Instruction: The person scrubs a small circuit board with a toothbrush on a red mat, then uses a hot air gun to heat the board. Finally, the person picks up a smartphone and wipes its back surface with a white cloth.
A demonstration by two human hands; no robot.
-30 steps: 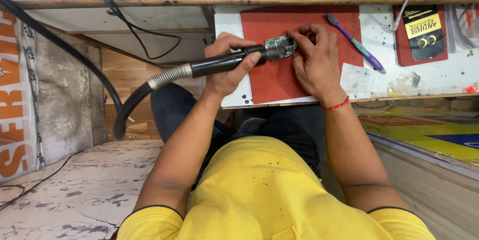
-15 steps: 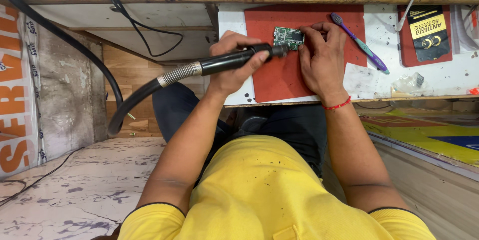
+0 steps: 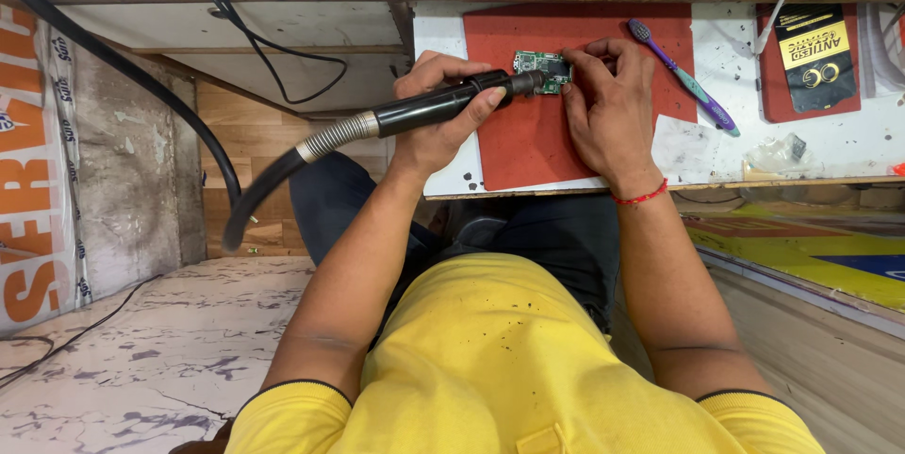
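Both hands have shifted up-frame: left hand [image 3: 443, 105] clamps the black nozzle [image 3: 443, 107]; right hand [image 3: 603, 105] pins the green board [image 3: 539, 63] on the red mat [image 3: 528, 143].

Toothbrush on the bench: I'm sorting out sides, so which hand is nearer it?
Right. The right hand lies just left of the toothbrush, holding the circuit board; the left hand is farther left, gripping the black tool.

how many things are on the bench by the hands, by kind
circuit board: 1
hot air wand: 1
red mat: 2, the second sits at the right
toothbrush: 1
black packet: 1
total: 6
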